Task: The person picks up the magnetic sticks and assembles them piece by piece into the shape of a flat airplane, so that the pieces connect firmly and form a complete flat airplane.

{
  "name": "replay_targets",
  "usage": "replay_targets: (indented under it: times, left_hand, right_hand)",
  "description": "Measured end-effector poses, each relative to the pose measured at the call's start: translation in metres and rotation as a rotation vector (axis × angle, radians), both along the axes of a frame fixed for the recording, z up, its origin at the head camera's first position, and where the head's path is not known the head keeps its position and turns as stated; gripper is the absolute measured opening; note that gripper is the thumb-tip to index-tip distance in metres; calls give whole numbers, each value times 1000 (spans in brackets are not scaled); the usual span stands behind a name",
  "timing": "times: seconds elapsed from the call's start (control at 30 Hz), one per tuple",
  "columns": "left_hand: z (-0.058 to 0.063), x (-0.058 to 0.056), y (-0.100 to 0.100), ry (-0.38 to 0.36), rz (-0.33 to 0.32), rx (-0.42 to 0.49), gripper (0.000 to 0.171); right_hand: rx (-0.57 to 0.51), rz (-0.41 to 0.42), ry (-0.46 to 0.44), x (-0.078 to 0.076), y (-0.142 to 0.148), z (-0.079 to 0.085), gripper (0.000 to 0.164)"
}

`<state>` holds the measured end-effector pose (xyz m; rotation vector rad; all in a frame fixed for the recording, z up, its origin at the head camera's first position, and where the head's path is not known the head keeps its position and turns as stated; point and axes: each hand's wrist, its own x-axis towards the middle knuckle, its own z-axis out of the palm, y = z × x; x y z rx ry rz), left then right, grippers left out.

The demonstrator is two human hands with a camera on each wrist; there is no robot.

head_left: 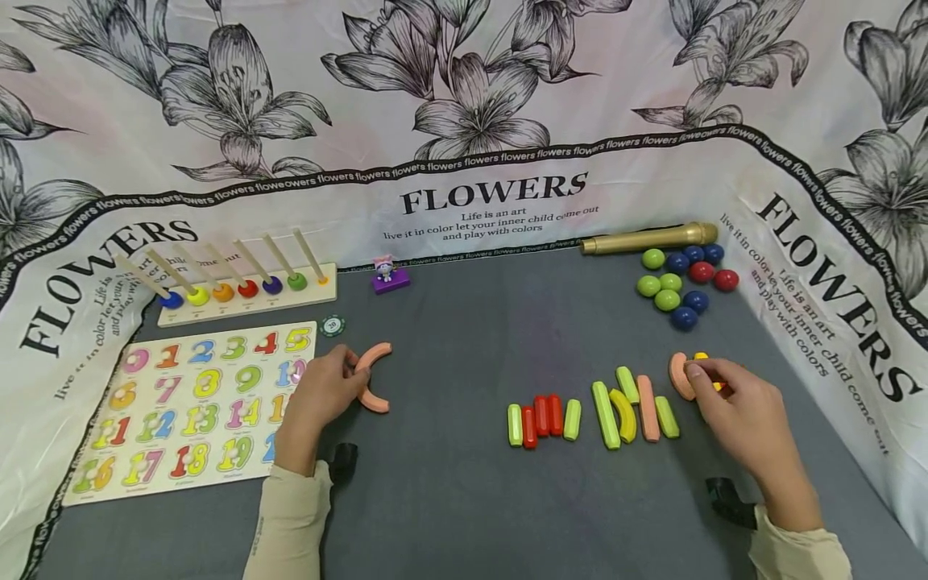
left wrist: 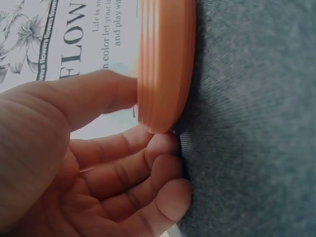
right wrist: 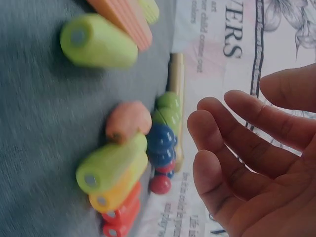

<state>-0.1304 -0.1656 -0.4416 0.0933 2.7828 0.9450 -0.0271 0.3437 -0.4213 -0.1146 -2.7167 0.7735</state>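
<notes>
My left hand (head_left: 324,403) pinches a C-shaped orange piece (head_left: 374,402) at its middle, its open side facing right. In the left wrist view, the thumb is against the ridged side of the orange piece (left wrist: 165,64). My right hand (head_left: 743,411) is over a small group at the right, its thumb and fingers apart in the right wrist view with nothing between them. Below are a peach curved piece (head_left: 679,375), a green stick (right wrist: 111,165), a yellow piece (right wrist: 118,190) and red pieces (right wrist: 129,210), mostly hidden by the hand in the head view.
Between the hands lie red sticks (head_left: 541,415), green sticks (head_left: 605,415), a yellow curved piece (head_left: 623,416) and a peach stick (head_left: 648,409). Balls (head_left: 685,318) and a gold tube (head_left: 645,238) lie behind. At left are a number board (head_left: 181,403), peg stand (head_left: 246,302), chip (head_left: 332,325) and figurine (head_left: 390,275).
</notes>
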Motion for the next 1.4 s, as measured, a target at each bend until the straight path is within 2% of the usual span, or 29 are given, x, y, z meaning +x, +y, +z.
replay_targets:
  times: [0.27,0.4,0.6,0.67,0.83,1.03,1.27,1.4]
  left_hand:
    - [0,-1,0,-19,-23,19,25]
    - [2,-1,-2,-16,-36,37,29]
    - [6,-1,-5,-28,-49,56,32]
    - [4,0,-5,-12,-59,68,31]
    - [2,2,-5,6,-67,73,31]
    - [1,4,-9,10,-65,57,31]
    - [-2,1,-11,30,-78,61,29]
    - [-2,-1,-11,49,-97,57,26]
  right_hand:
    - [4,-21,-26,0,26,5,24]
    - [1,-32,-80,-2,37,3,26]
    - [6,-23,-119,-7,42,-3,24]
    - [12,-20,-134,-7,43,-6,24]
    - [32,12,-141,-10,32,-10,24]
    - [29,153,-55,-17,-5,-12,14]
    - [-17,325,-123,-22,-56,-4,19]
    - [9,451,-121,-25,-79,-5,22]
